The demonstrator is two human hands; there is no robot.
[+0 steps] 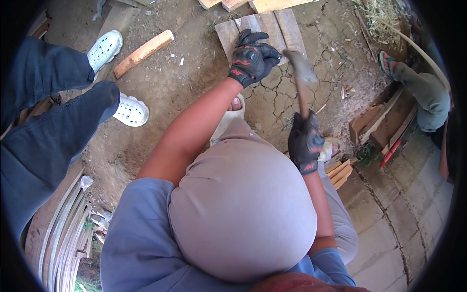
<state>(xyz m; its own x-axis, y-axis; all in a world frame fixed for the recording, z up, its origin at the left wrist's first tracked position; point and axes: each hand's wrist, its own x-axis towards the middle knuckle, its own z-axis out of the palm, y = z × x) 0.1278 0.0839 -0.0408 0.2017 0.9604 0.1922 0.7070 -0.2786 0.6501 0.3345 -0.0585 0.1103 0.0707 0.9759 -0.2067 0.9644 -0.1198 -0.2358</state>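
My left hand, in a black glove with red marks, is over a panel of wooden boards lying on the ground. Its thumb and forefinger are pinched together near the board's front edge; whatever small thing may be between them is too small to make out. In my right hand, gloved the same way, is a hammer, gripped low on its wooden handle. The hammer's head is blurred by motion and is close beside my left fingertips, over the right part of the panel.
A loose wood strip lies left of the panel, near a person's white shoes. More wood pieces are at the far edge. On the right are timber blocks, a red tool and another person's sandalled foot.
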